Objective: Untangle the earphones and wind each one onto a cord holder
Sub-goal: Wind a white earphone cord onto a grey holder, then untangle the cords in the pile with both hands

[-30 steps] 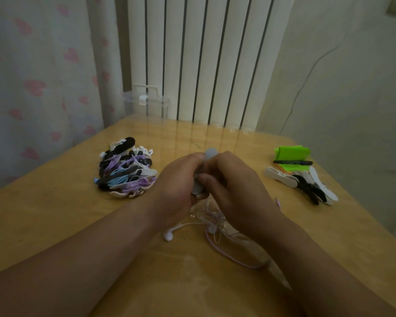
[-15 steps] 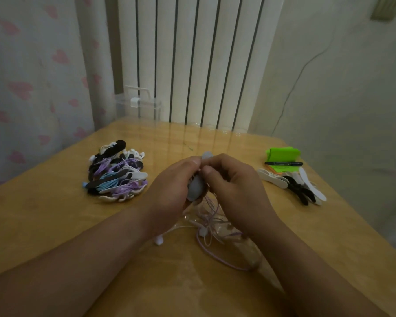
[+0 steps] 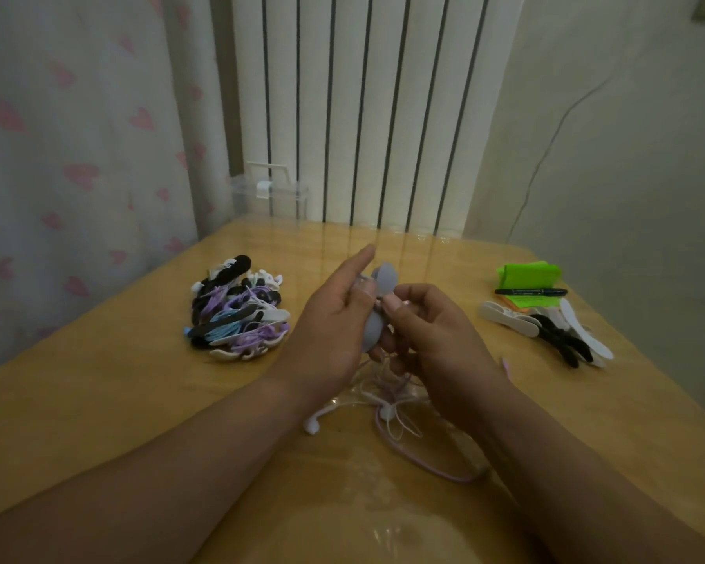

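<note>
A grey cord holder stands upright between my hands above the middle of the table. My left hand holds it from the left, thumb on it and index finger stretched out. My right hand pinches a thin pale cord against the holder's waist. The rest of the lilac and white earphones hang down and lie tangled on the table under my hands, with a white earbud to the left.
A pile of wound holders in black, white, purple and blue lies to the left. Several empty white and black holders lie at the right, beside a green pad with a black pen. A clear box stands at the table's far edge.
My hands have parted slightly and the holder now shows more. My left index finger has straightened out, and my right hand has shifted right, pinching the cord at the holder's waist.
</note>
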